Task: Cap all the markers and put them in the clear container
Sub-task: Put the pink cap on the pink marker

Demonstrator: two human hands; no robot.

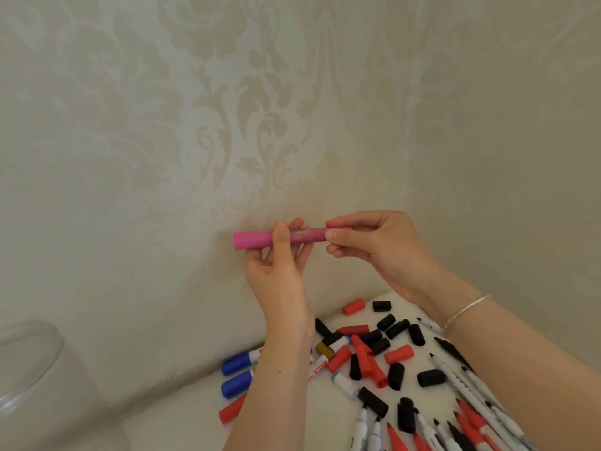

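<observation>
Both hands hold a pink marker (252, 240) level in the air in front of the wall. My left hand (279, 265) grips its middle with thumb and fingers, beside the wide pink cap at the left end. My right hand (367, 245) pinches the marker's right end. Below, on the white table (292, 415), lie several loose black caps (395, 376) and red caps (399, 354), two capped blue markers (236, 363), and several uncapped markers (455, 382) at the lower right. The clear container (29, 362) stands at the far left, only partly in view.
A cream wall with a damask pattern (260, 125) rises right behind the table and fills most of the view. A thin silver bracelet (465, 312) circles my right wrist. My forearms cover part of the marker pile.
</observation>
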